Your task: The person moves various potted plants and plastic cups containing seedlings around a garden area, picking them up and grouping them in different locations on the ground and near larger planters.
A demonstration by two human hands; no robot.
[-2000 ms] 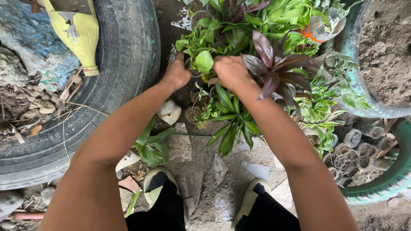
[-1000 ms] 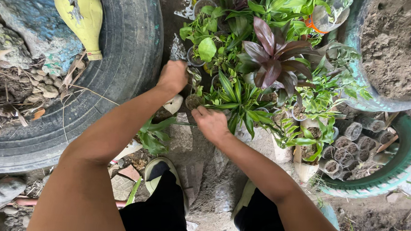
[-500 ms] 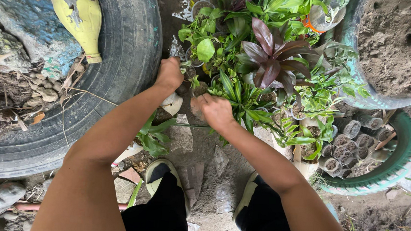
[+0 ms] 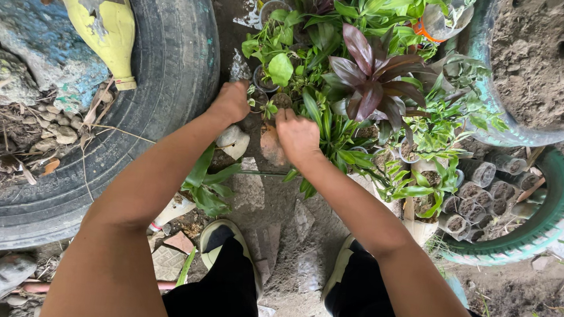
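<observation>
Both hands are staying low among the small pots.
Left hand [image 4: 232,102] and right hand [image 4: 296,134] are curling near a little pot [image 4: 280,101] under green leaves [image 4: 335,139]; grip unclear.

No packages, labels, signs, screens.

Right hand [image 4: 298,136] back up beside left [image 4: 231,101]

Your arms are bare, no sleeves showing; you wear black trousers [image 4: 228,292] and pale, dirt-marked shoes [image 4: 220,236] with light soles.
</observation>
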